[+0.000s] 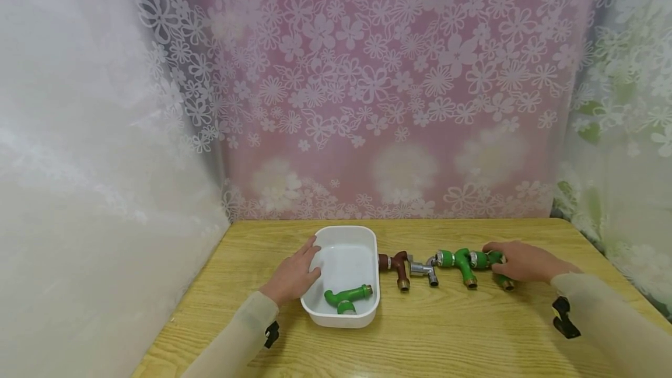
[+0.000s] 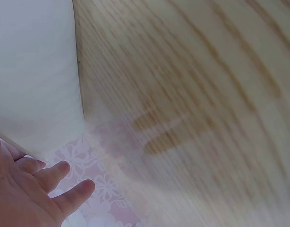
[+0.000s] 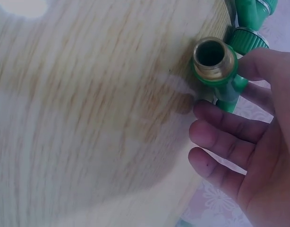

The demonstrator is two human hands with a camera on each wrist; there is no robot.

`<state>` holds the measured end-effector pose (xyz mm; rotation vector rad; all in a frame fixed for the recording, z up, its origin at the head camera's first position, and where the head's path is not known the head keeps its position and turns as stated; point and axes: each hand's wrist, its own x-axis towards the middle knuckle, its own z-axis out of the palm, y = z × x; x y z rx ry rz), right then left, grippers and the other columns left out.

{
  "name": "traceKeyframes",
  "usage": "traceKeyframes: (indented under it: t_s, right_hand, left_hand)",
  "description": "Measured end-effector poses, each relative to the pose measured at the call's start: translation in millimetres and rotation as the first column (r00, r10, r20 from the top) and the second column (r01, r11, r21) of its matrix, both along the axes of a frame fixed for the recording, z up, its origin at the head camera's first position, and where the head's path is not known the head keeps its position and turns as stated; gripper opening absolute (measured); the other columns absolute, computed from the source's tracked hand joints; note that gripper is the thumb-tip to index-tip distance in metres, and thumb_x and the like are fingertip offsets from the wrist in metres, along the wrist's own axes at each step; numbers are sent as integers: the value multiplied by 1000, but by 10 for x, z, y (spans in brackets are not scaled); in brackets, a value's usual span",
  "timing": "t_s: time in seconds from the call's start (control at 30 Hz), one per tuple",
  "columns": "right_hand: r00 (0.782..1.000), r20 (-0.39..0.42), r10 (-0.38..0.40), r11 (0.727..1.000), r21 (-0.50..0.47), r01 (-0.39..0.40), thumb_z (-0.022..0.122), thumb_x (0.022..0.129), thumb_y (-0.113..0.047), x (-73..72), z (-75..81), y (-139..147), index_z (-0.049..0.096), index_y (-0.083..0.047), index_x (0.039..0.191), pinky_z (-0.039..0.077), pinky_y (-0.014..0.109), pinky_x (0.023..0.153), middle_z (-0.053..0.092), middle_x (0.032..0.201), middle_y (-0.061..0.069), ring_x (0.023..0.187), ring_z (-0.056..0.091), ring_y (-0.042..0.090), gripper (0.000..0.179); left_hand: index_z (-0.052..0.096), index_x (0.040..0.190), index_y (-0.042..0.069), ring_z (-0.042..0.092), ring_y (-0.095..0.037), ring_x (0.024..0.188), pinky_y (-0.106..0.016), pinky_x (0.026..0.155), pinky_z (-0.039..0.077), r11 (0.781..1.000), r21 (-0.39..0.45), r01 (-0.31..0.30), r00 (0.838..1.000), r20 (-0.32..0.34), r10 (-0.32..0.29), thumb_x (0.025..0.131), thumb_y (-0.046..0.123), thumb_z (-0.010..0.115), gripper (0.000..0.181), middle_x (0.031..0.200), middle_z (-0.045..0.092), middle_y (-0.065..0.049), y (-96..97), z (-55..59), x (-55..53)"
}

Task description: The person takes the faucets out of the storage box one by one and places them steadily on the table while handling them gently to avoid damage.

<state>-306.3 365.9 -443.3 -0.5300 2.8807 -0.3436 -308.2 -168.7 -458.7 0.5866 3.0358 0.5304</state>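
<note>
My left hand is at the left rim of a white plastic basin, its fingers loosely spread along that side. In the left wrist view those fingers are beside the basin's white wall. A green tap with a brass end lies inside the basin. At the right end of a row of taps, my right hand pinches another green tap between thumb and forefinger. Up close, this tap's brass threaded mouth faces the camera, while the other fingers stay off it.
Between basin and right hand, a brown tap, a small silver tap and a green tap lie in a line on the wooden table. A pink flowered curtain hangs behind; pale sheets hang on both sides.
</note>
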Motion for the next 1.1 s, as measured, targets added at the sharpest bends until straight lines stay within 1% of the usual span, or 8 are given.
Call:
traceKeyframes:
  t_s: [0.17, 0.3, 0.33, 0.53, 0.7, 0.83, 1.0, 1.1]
  right_hand:
    - [999, -33, -20, 999, 32, 21, 64, 96, -30, 17, 41, -9, 55, -8, 140, 43, 36, 58, 70, 94, 0, 65, 56, 11, 50]
    - [995, -96, -10, 998, 66, 17, 64, 96, -33, 26, 84, -60, 59, -12, 135, 44, 35, 55, 71, 102, 4, 67, 58, 9, 45]
    - [994, -106, -5, 998, 68, 13, 64, 96, -33, 29, 99, -86, 60, -12, 133, 43, 35, 54, 71, 99, 2, 66, 58, 9, 42]
    - [987, -143, 69, 996, 64, -61, 63, 98, -29, 50, 237, -335, 62, -16, 125, 37, 30, 52, 57, 77, -9, 60, 48, 6, 31]
    - [979, -161, 124, 992, 53, -117, 61, 99, -25, 74, 354, -595, 63, -21, 122, 36, 27, 53, 53, 74, -12, 58, 44, 5, 23]
    - [968, -179, 178, 984, 57, -170, 61, 99, -25, 98, 472, -809, 64, -23, 120, 39, 26, 56, 56, 81, -13, 64, 46, 3, 22]
    - [954, -189, 233, 971, 92, -219, 63, 98, -28, 101, 608, -1047, 64, -28, 120, 47, 30, 63, 64, 102, -9, 80, 56, 5, 21]
    - [947, -181, 265, 963, 100, -250, 64, 98, -30, 94, 658, -1166, 63, -30, 119, 51, 31, 66, 65, 110, -7, 87, 62, 9, 21]
  left_hand:
    - [41, 153, 10, 44, -33, 143, -52, 113, 42, 1000, 4, -6, 1000, 14, 6, 103, 32, 51, 55, 169, 17, -6, 3, 8, 2]
    - [41, 153, 10, 43, -33, 144, -52, 113, 42, 1000, 3, -10, 1000, 18, 10, 103, 33, 51, 56, 170, 16, -5, 3, 7, 6]
    - [41, 153, 10, 43, -33, 144, -53, 113, 42, 1000, 3, -10, 1000, 18, 10, 103, 32, 51, 56, 170, 16, -5, 3, 5, 6]
    - [41, 152, 10, 44, -34, 143, -53, 112, 42, 1000, 4, -8, 1000, 8, 8, 102, 32, 51, 55, 169, 17, -6, 1, -3, 4]
    - [41, 153, 10, 43, -33, 144, -52, 113, 41, 1000, 0, -14, 1000, 8, 14, 103, 32, 51, 56, 170, 17, -5, 2, -11, 0]
    - [41, 153, 11, 43, -33, 144, -52, 113, 41, 1000, -5, -19, 1000, 12, 19, 103, 33, 51, 56, 170, 16, -4, -2, -20, 2]
    - [41, 153, 11, 44, -33, 143, -52, 113, 42, 1000, 2, -11, 1000, 3, 11, 102, 32, 51, 55, 170, 16, -5, -2, -16, 6]
    - [42, 152, 10, 45, -33, 142, -52, 112, 43, 1000, 1, -4, 1000, -2, 4, 102, 32, 51, 55, 169, 17, -6, 0, -22, 3]
